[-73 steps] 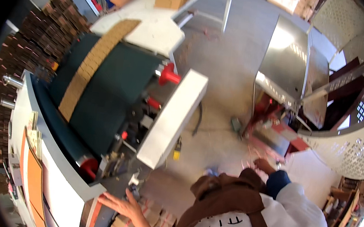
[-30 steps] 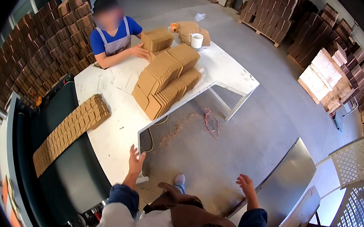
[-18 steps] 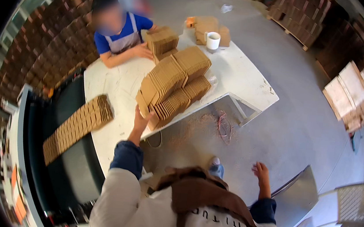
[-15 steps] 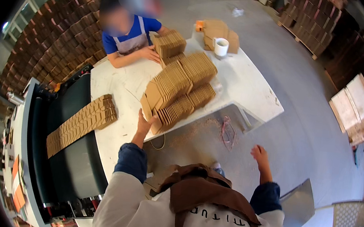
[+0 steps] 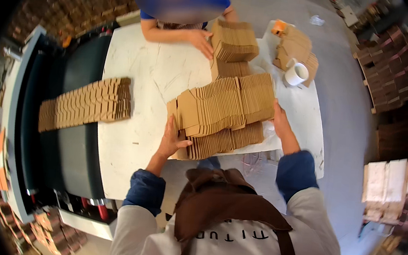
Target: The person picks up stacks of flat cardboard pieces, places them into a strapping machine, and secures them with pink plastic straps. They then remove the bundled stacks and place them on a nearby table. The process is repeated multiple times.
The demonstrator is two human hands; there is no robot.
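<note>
My left hand [image 5: 169, 141] is open, its fingers stretched against the left end of a row of folded brown cardboard pieces [image 5: 229, 103], the thumb spread toward the lower row. At the other end of the upper row, my right hand [image 5: 280, 121] lies with extended fingers against the cardboard. Beneath it a second row of cardboard pieces [image 5: 227, 142] runs along the table's near edge. Whether either hand bears any weight, I cannot tell.
Across the white table [image 5: 143, 66], a co-worker's hand [image 5: 202, 41] touches another cardboard stack [image 5: 235, 41]. A white mug [image 5: 296, 74] stands by flat cardboard pieces [image 5: 297, 45]. On the left, a fanned cardboard row [image 5: 87, 104] spans a dark conveyor belt [image 5: 74, 153] and the table.
My right hand has come from above the floor to the right end of the cardboard row. My left hand remains at the left end. The view has shifted.
</note>
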